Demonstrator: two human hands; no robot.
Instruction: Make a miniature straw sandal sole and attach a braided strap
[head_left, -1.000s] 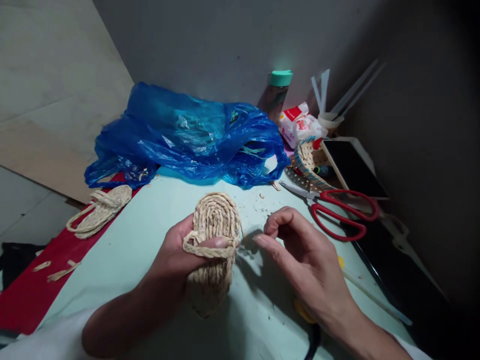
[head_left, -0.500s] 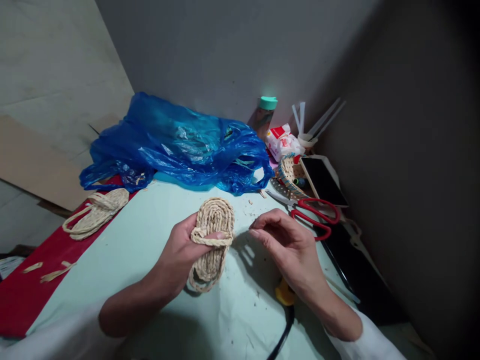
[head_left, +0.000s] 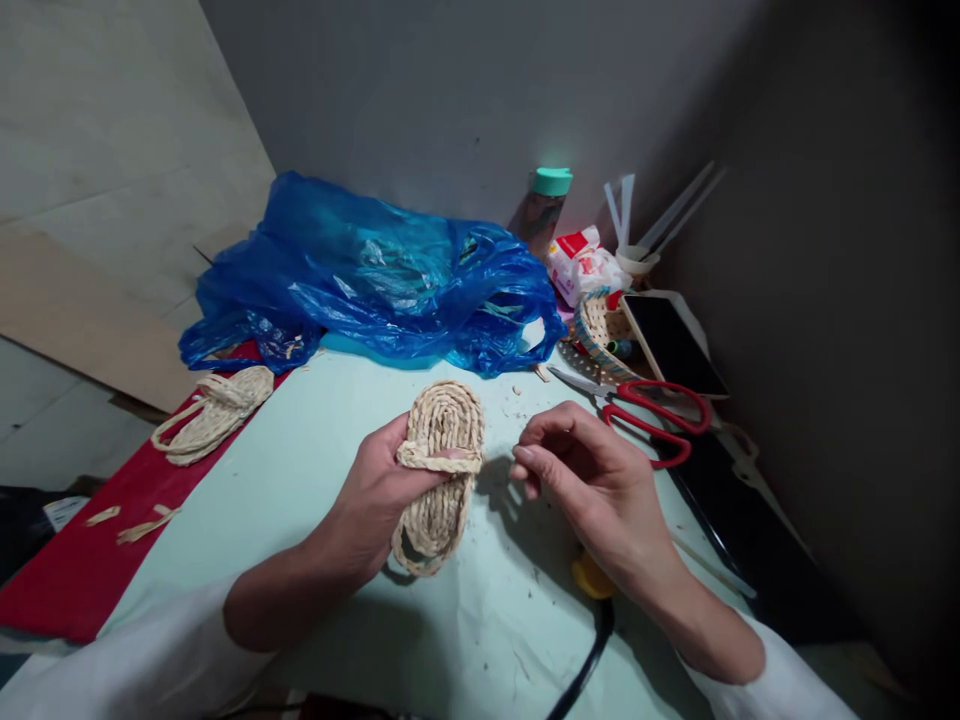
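Note:
A small woven straw slipper (head_left: 442,515), with a braided strap across its middle, is gripped by my left hand (head_left: 379,475). The thumb lies under the strap, and the other fingers are hidden behind the sole. To the right, apart from the slipper, my right hand (head_left: 592,480) has its thumb and forefinger pinched together. Whatever thin thing may be between those fingertips is too small to make out. A second straw slipper (head_left: 214,415) lies at the left on a red cloth (head_left: 142,490).
Red-handled scissors (head_left: 652,420) lie beyond my right hand, near a basket (head_left: 596,325) and a tablet (head_left: 675,345). Behind are a blue plastic bag (head_left: 360,275) and a bottle (head_left: 546,210). A yellow object with a black cord (head_left: 589,655) sits below my right wrist.
The whole view has shifted slightly, so things appear a little farther right and higher. My left hand keeps its grip on the slipper; my right hand stays pinched beside it.

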